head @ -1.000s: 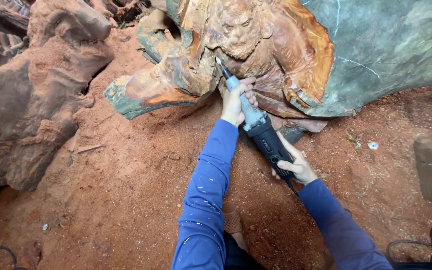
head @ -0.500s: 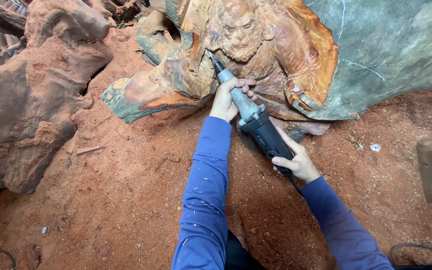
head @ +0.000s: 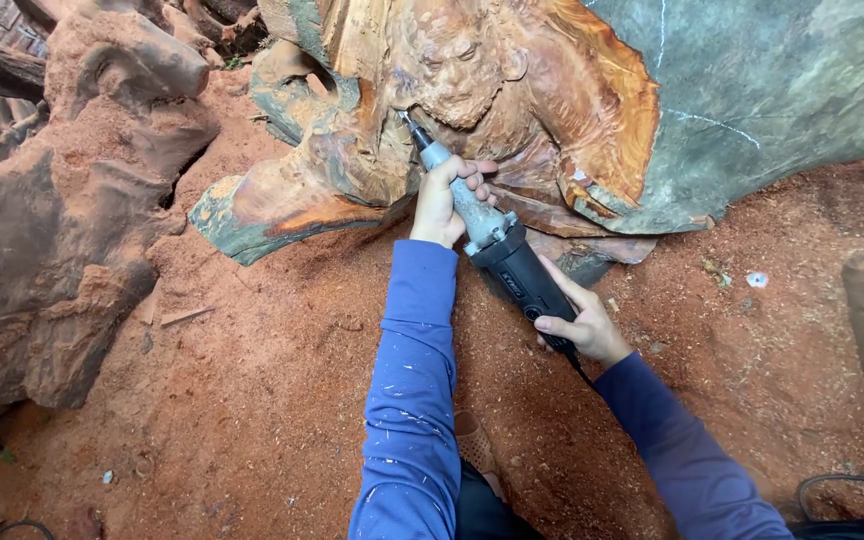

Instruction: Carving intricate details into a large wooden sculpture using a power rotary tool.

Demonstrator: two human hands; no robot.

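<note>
Since the earlier frames the grinder (head: 497,245) has slid left and up along the carving (head: 472,90), its bit now just under the carved beard. The left hand (head: 444,200) grips its grey neck, the right hand (head: 582,325) its black body. The bit's tip is too small to make out; the cord runs hidden behind the right wrist.

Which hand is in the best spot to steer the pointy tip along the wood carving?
Probably the left hand. It grips the grinder on its grey neck, right behind the tip touching the carving. The right hand holds the black rear end, farther from the tip.
</note>
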